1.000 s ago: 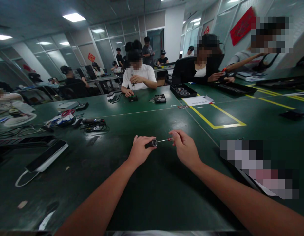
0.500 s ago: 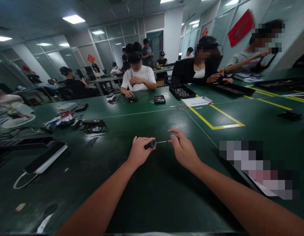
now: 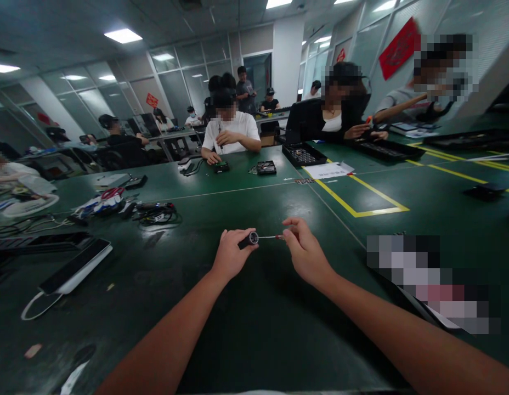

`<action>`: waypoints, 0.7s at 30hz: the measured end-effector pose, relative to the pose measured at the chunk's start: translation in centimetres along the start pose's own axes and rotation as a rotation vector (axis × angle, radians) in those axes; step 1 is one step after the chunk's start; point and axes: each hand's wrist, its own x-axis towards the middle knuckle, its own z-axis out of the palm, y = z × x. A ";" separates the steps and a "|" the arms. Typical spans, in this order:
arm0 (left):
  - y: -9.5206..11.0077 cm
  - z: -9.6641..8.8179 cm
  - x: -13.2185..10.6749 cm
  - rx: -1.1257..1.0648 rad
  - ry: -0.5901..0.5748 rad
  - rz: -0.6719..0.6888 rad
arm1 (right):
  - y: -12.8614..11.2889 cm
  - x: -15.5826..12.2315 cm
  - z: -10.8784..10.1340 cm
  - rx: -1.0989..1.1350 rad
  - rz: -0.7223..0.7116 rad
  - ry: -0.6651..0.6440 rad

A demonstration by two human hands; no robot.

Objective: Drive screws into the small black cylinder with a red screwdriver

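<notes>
Both forearms (image 3: 172, 318) are cut off at the bottom of the view, where the table's near edge barely shows. At lower left a white strip (image 3: 74, 377) runs out of the frame; a small brown scrap (image 3: 33, 351) lies just beyond it. At right, a pixelated patch (image 3: 427, 280) masks most of some object, leaving only a pale edge underneath.

The left hand (image 3: 231, 255) is clamped around a black cylinder (image 3: 248, 240), its ringed end showing and its body partly hidden by the fingers. The right hand (image 3: 307, 249) pinches the red handle of a screwdriver (image 3: 266, 237), mostly covered by thumb and fingers. The hands are apart, the thin shaft spanning the gap to the cylinder's rim; whether the tip sits inside cannot be told.

Glossy green tabletop (image 3: 254, 323) stretches between the forearms and on past the hands to a pale seam, with the hands well apart from everything on either side. To the left lie a long black-and-white device (image 3: 75, 269) with a looped cord and, farther, tangled black cables (image 3: 158, 215). Beyond, at right, are yellow tape (image 3: 356, 213), a white sheet (image 3: 329, 170) and a black parts tray (image 3: 312, 163).

Across the table sits a co-worker in a white shirt (image 3: 243, 129), a hand on a small dark device (image 3: 221, 167). Farther back, dim glass partitions (image 3: 166, 79) close the room under ceiling lights (image 3: 123, 36).
</notes>
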 end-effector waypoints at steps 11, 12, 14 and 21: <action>0.3 -0.6 0.2 0.102 -0.021 0.049 | 2.1 1.8 0.4 0.531 0.314 0.153; 0.2 -0.6 0.3 0.109 -0.029 0.024 | 2.4 1.8 0.4 0.524 0.319 0.173; 0.1 -0.6 0.3 0.110 -0.041 -0.003 | 2.6 1.9 0.5 0.498 0.302 0.201; 0.2 -0.2 0.1 0.080 -0.045 -0.020 | 1.6 1.4 0.6 0.401 0.180 0.211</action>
